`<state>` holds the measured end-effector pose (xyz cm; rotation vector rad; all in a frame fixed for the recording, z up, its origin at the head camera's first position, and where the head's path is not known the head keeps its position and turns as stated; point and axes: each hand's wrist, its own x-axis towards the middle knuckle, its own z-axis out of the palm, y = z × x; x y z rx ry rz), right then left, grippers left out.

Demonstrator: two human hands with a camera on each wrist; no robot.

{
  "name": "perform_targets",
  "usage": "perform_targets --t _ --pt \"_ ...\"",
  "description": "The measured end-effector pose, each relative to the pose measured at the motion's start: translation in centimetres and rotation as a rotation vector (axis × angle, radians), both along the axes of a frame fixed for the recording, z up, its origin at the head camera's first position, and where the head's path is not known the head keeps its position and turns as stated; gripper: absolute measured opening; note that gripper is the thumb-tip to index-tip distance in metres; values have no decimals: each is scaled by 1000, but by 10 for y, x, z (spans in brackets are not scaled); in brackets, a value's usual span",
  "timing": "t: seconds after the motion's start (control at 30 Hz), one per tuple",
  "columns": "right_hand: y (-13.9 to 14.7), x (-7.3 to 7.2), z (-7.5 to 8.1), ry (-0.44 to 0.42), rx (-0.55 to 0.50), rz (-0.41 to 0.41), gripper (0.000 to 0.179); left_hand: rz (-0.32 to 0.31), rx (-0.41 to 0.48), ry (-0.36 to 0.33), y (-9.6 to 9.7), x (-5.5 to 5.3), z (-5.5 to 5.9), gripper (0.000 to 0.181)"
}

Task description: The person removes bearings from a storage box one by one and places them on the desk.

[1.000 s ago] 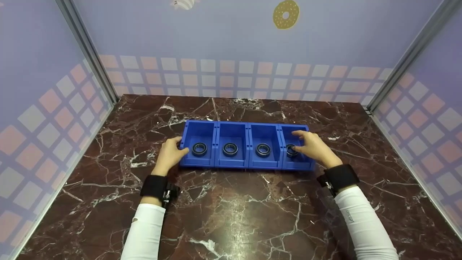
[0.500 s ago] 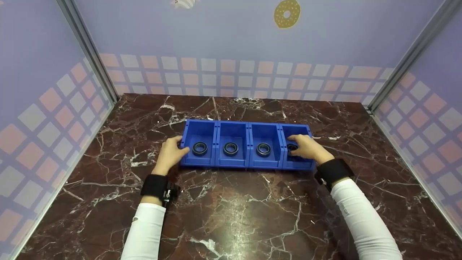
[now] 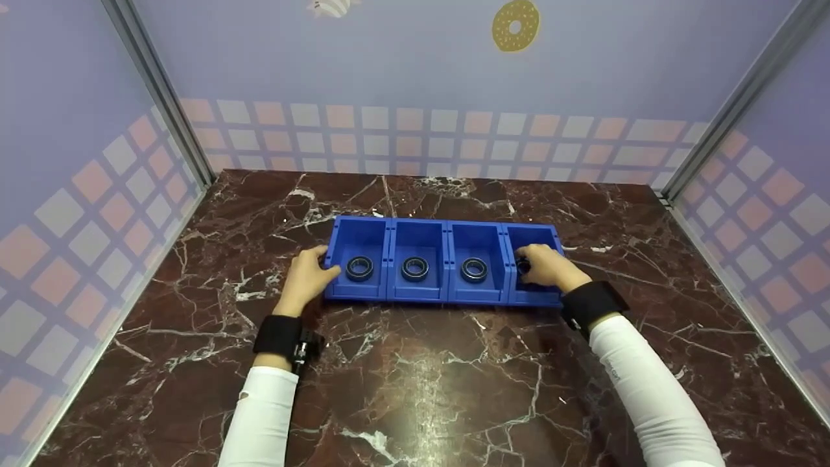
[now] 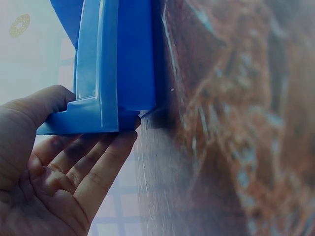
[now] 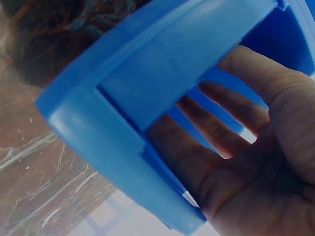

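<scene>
A row of joined blue storage bins [image 3: 415,295] stands on the marbled table. My left hand [image 3: 306,279] grips the left end of the row; in the left wrist view its thumb [image 4: 51,96] lies over the bin wall [image 4: 106,64] and its fingers stay outside. My right hand [image 3: 546,266] reaches into the rightmost bin, its thumb and fingers around a dark ring-shaped bearing [image 3: 522,266], largely covered by the hand. In the right wrist view the fingertips disappear behind the bin's front wall [image 5: 162,69]. Similar bearings, such as one [image 3: 358,257], lie singly in the other bins.
Around the bins spreads the dark red marbled tabletop [image 3: 415,376]. A purple wall panel [image 3: 415,65] with pink and white squares rises behind, with side panels and metal corner posts [image 3: 703,97] at left and right.
My right hand has moved left and lower inside the rightmost bin, and its fingers have closed around the bearing there. The left hand and the bins have stayed put.
</scene>
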<state>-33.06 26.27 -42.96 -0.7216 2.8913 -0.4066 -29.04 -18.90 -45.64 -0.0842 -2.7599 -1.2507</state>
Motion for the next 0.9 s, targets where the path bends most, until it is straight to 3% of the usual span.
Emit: perform_targets --t 0.37,0.9 --pt "-2 -7 0 -33 41 -8 36 1 8 7 0 0 0 54" --pt "-5 -7 1 -42 56 -23 30 12 6 2 1 1 1 54"
